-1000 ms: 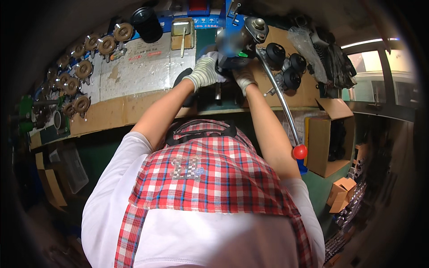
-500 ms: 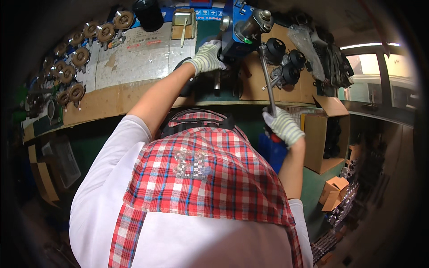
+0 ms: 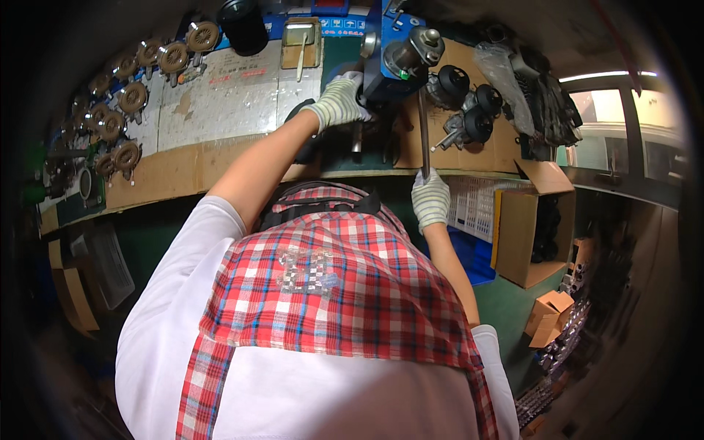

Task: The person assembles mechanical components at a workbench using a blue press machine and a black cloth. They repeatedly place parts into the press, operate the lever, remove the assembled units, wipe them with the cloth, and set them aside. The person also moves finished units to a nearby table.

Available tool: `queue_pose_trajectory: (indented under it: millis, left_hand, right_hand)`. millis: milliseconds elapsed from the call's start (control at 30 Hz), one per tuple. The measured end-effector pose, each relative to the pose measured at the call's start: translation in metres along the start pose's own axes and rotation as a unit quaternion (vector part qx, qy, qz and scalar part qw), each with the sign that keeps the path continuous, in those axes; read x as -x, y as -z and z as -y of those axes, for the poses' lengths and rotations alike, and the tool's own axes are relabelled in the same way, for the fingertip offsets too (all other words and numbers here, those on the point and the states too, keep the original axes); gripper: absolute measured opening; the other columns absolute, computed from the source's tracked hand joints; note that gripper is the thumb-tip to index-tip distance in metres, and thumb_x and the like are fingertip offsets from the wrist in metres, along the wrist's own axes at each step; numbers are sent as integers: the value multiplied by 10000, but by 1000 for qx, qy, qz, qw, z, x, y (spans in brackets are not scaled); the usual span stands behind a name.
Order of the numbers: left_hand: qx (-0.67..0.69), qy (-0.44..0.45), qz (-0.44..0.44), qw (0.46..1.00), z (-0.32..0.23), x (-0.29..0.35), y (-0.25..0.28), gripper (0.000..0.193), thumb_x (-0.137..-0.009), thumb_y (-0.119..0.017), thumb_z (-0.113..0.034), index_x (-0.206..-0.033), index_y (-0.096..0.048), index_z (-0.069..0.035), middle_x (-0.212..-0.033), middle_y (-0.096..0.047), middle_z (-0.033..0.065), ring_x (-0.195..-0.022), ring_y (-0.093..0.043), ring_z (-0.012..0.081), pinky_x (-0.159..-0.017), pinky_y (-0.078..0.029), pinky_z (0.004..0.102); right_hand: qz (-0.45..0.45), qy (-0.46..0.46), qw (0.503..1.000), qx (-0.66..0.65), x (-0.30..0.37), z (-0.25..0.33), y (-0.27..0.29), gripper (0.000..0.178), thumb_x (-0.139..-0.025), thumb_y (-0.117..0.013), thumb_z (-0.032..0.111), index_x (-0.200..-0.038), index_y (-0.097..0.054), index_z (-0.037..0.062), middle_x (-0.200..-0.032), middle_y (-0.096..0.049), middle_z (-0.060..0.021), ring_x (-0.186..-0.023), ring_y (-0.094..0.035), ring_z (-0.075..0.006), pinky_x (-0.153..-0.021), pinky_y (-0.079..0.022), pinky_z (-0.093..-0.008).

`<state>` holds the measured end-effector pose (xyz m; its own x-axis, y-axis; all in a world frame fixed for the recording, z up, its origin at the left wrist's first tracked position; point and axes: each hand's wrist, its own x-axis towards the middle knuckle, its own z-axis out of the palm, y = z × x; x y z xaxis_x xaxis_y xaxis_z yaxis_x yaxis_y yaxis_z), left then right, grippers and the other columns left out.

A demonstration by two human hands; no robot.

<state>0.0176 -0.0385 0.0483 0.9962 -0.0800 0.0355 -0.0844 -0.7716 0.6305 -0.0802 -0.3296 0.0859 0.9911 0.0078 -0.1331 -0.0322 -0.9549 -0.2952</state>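
In front of the blue lever press [image 3: 380, 82], the right hand [image 3: 430, 199] is wrapped around its metal lever [image 3: 424, 139]. Farther in, black-capped metal parts [image 3: 478, 126] stand right of the press; at its left, the left hand [image 3: 339, 103] hides its fingertips, so I cannot tell its grip. Levering with fingers beneath the press could pinch them.

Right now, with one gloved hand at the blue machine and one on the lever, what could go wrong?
The left hand is close beside the blue machine, so it might get pinched if the lever in the right hand shifts something there. The black-topped parts sit close to the lever, so a wide swing could perhaps knock them.
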Motion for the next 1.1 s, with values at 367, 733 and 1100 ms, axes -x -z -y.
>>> queue_pose_trajectory:
  millis: [367,733,1100]
  left_hand:
    - [55,0,-3,998,8,0,-12,1021,-574,-890,-432,-1376,-487,53,-1409,-492,241,-1276,-489,416,-1091,-408,435]
    - [83,10,-19,996,9,0,-16,986,-567,-897,-397,-1367,-504,26,-1418,-485,239,-1289,-471,427,-1101,-397,444]
    - [69,40,22,997,3,5,-11,951,-589,-896,-362,-1379,-501,-10,-1444,-476,218,-1288,-476,433,-1107,-391,453]
  right_hand:
    - [-8,-1,1000,-14,-21,-2,-35,235,-979,-539,301,-1057,-616,93,-802,-686,-234,-787,-664,-452,-726,-528,-544]
    - [-50,5,998,-32,-40,-6,-66,380,-967,-554,366,-1168,-611,48,-770,-678,-245,-739,-662,-451,-687,-511,-540]
    - [-60,-5,996,-58,-89,-21,-130,326,-934,-545,269,-1239,-527,154,-828,-688,-236,-780,-656,-473,-703,-503,-568]
